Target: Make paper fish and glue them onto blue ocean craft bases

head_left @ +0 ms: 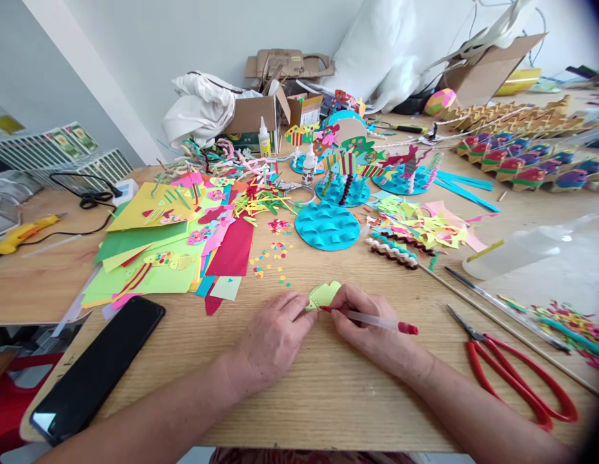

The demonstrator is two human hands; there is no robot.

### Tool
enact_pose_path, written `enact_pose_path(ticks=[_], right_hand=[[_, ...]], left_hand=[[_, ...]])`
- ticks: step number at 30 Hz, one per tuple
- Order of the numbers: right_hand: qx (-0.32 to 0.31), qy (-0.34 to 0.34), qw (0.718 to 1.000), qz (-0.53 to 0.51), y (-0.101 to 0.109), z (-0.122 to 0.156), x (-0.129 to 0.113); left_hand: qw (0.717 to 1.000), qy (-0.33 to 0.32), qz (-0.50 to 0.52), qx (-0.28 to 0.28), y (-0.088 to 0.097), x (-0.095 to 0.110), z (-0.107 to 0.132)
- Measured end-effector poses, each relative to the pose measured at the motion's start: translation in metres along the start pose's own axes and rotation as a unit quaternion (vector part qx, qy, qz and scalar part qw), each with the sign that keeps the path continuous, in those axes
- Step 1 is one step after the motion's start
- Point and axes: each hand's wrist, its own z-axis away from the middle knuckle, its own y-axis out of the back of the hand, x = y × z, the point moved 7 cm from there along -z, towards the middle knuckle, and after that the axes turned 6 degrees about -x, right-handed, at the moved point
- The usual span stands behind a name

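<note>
1. With the right hand [377,340], we are gripping a red pen [377,319] between closed fingers, and its tip is pointing at the lower edge of the pale green paper piece [328,292].
2. With the left hand [275,332], fingers half bent, we are touching this piece at its left side; whether they are pinching it, we cannot tell.
3. The piece is lying on the bench [290,412], between our two hands.
4. Beyond it, a blue round base [327,225] is resting.
5. Red-handled scissors [512,367] are lying at right, a black phone [99,367] at left.
</note>
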Motion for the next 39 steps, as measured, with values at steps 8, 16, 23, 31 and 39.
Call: enact_pose_path(ticks=[8, 16, 23, 31, 39], right_hand=[[0.006, -0.001, 1.0, 0.007, 0.003, 0.0, -0.001], [-0.004, 0.0, 1.0, 0.007, 0.004, 0.001, -0.003], [-0.001, -0.01, 1.0, -0.014, 0.005, 0.002, 0.002], [0.008, -0.013, 1.0, -0.01, 0.006, 0.0, 0.004], [-0.006, -0.012, 1.0, -0.012, 0.005, 0.0, 0.002]], left_hand=[[1.0, -0.001, 0.003, -0.004, 0.0, 0.0, -0.001], [1.0, 0.0, 0.001, 0.006, 0.0, -0.001, 0.0], [1.0, 0.0, -0.002, 0.012, 0.001, 0.0, 0.0], [1.0, -0.01, 0.003, 0.0, -0.001, 0.001, 0.0], [1.0, -0.014, 0.006, 0.003, -0.001, 0.002, 0.0]])
